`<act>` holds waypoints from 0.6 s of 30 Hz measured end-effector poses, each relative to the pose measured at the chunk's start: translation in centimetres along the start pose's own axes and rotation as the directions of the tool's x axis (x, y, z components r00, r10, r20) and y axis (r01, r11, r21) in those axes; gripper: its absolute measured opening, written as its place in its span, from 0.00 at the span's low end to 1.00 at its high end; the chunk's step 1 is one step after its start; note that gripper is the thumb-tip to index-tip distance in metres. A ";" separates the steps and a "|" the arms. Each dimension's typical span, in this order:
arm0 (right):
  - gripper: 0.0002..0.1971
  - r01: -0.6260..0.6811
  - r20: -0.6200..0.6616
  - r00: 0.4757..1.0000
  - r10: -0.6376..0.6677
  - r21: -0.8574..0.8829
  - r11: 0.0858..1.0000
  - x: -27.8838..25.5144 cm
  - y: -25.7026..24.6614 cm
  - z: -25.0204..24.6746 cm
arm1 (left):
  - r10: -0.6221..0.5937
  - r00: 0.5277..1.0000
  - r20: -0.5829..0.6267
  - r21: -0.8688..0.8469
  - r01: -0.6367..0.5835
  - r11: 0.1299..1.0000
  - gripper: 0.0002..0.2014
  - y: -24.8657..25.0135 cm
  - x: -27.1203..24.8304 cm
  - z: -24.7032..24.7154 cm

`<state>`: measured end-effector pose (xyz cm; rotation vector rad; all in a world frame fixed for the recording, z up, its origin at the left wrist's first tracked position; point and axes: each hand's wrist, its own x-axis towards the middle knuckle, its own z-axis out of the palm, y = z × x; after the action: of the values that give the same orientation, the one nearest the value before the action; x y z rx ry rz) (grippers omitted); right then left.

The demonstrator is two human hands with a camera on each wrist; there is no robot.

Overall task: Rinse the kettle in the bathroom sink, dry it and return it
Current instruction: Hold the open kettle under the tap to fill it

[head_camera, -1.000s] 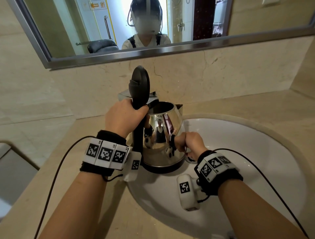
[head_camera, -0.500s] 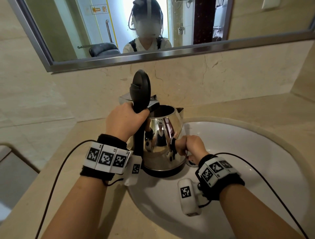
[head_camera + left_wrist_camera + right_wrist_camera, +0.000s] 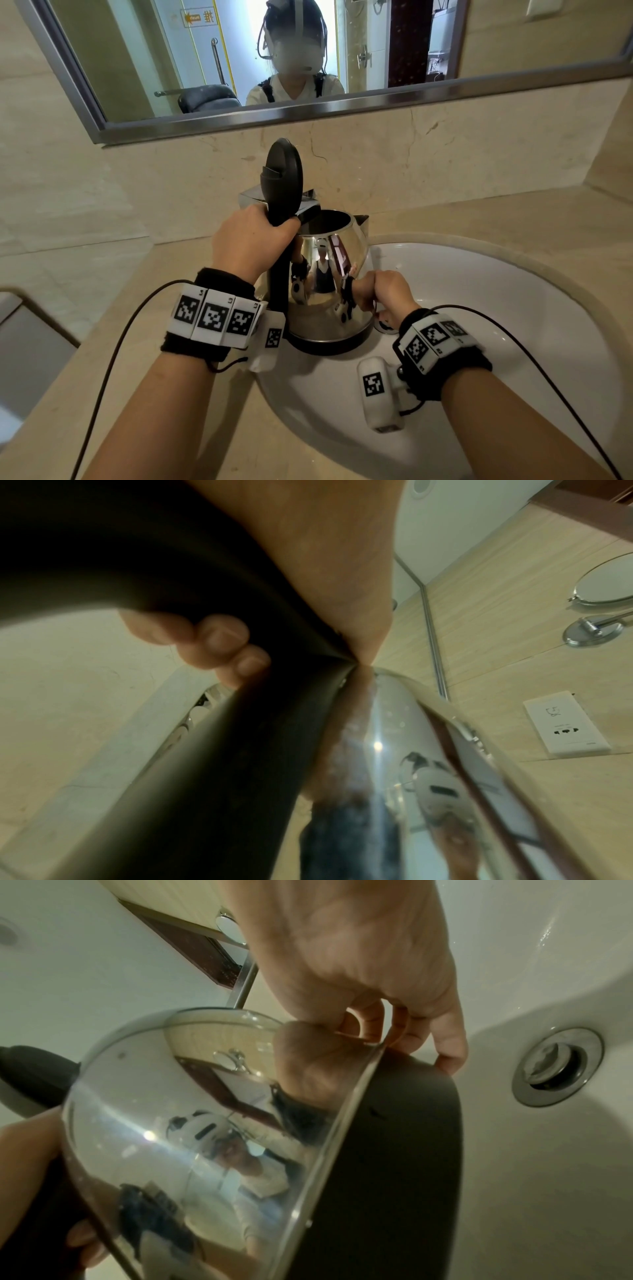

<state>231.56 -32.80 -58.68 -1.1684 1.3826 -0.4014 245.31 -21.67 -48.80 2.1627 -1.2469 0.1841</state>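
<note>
The steel kettle [image 3: 329, 291] with a black base hangs upright over the left edge of the white sink [image 3: 513, 325]. Its black lid [image 3: 284, 171] stands open. My left hand [image 3: 250, 246] grips the black handle near the top; its fingers [image 3: 212, 639] wrap round the handle beside the shiny body [image 3: 377, 750]. My right hand [image 3: 380, 291] sits low on the kettle's right side. There its curled fingers [image 3: 441, 1047] hold the lower rim of the kettle [image 3: 171, 1123] where steel meets black base.
A chrome faucet [image 3: 250, 198] stands right behind the kettle. The drain [image 3: 556, 1066] lies just right of the kettle's base. Beige stone countertop [image 3: 496, 219] rings the basin, with a wall mirror [image 3: 376, 51] above. A wall outlet [image 3: 565, 723] and a round mirror [image 3: 606, 585] are nearby.
Both hands keep their hold and the kettle stays over the sink's left edge. Only the head view has shifted slightly.
</note>
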 end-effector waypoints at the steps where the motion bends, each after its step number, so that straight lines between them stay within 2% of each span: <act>1: 0.18 -0.002 -0.008 1.000 0.002 0.004 1.000 -0.2 -0.1 0.1 | -0.001 1.000 -0.003 0.002 0.001 1.000 0.15 0.0 0.0 0.0; 9: 0.18 -0.036 -0.030 0.999 0.042 0.180 0.983 -0.4 0.2 -0.1 | -0.011 1.000 -0.015 0.010 0.011 1.000 0.14 0.1 0.0 0.0; 14: 0.17 0.041 -0.025 0.999 -0.037 0.178 0.983 0.1 0.6 0.0 | -0.013 1.000 -0.014 0.010 0.013 1.000 0.14 0.2 -0.1 0.0; 18: 0.16 0.050 -0.050 0.998 -0.042 0.169 0.984 -0.1 0.3 -0.1 | -0.021 1.000 -0.021 0.013 0.021 1.000 0.14 0.3 -0.2 -0.1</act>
<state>231.33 -32.61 -58.83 -1.0570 1.3354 -0.5715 244.93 -21.56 -48.62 2.1788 -1.2136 0.2061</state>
